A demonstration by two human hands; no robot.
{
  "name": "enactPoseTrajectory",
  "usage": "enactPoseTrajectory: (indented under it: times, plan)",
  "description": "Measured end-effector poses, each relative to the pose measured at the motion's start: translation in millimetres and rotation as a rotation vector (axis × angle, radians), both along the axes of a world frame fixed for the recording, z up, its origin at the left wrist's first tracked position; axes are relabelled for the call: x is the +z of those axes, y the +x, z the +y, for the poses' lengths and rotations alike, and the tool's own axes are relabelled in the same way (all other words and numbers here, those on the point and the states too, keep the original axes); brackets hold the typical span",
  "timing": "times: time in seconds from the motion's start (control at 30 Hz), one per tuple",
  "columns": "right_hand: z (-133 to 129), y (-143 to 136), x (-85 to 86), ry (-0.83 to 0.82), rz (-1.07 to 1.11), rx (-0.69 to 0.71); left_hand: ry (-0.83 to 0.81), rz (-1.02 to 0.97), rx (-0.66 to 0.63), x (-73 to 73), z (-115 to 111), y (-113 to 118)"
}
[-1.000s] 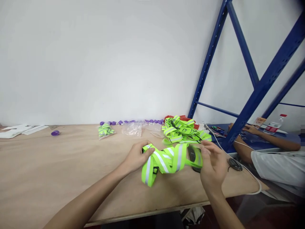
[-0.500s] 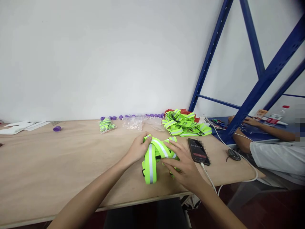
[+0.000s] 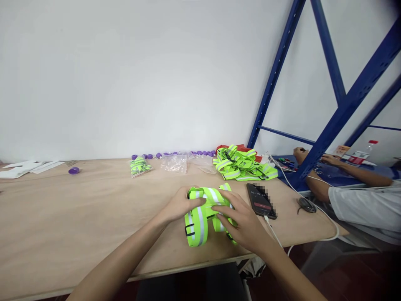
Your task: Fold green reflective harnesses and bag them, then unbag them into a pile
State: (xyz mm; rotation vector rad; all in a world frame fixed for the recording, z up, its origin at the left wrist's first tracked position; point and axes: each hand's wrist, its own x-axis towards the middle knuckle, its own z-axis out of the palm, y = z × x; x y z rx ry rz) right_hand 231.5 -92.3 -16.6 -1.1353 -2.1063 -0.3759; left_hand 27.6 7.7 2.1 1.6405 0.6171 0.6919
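Note:
A bundle of neon-yellow reflective straps (image 3: 200, 221) with black buckles is gathered near the table's front edge. My left hand (image 3: 181, 205) grips its upper left part, thumb across the top and fingers behind. On the right side, my right hand (image 3: 242, 217) holds the bundle with its fingers spread over the folds; the thumb side is partly hidden. Loops of strap hang below both hands. Behind them lie a filled clear bag of straps (image 3: 139, 166), flat clear bags (image 3: 174, 163) and a loose heap of the same straps (image 3: 241, 164).
Right of my hands is a phone (image 3: 261, 200) with a white cable, then a dark mouse-like object (image 3: 307, 205). Purple items (image 3: 200, 153) line the wall. A blue metal frame (image 3: 338, 113) stands at right, with another person's arms (image 3: 363, 172) beyond it.
The strap bundle has been turned and pressed together slightly lower. My left thumb has moved right across its top, and the left buckle shows more fully.

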Motion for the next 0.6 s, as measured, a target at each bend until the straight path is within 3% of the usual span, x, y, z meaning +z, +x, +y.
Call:
enactPoseTrajectory:
  times: [0.37,0.5,0.6]
  plan:
    - [2.2,2.4,4.4,0.127,-0.018,0.028,-0.071,-0.059,0.096,-20.0,5.0,5.4]
    - [1.0,1.0,4.1,0.169,-0.046,0.001,-0.029,-0.082,0.135,-16.7,7.2,3.4]
    - [0.6,0.9,1.6,0.146,-0.068,0.004,-0.062,-0.103,0.090,-12.8,7.3,0.7]
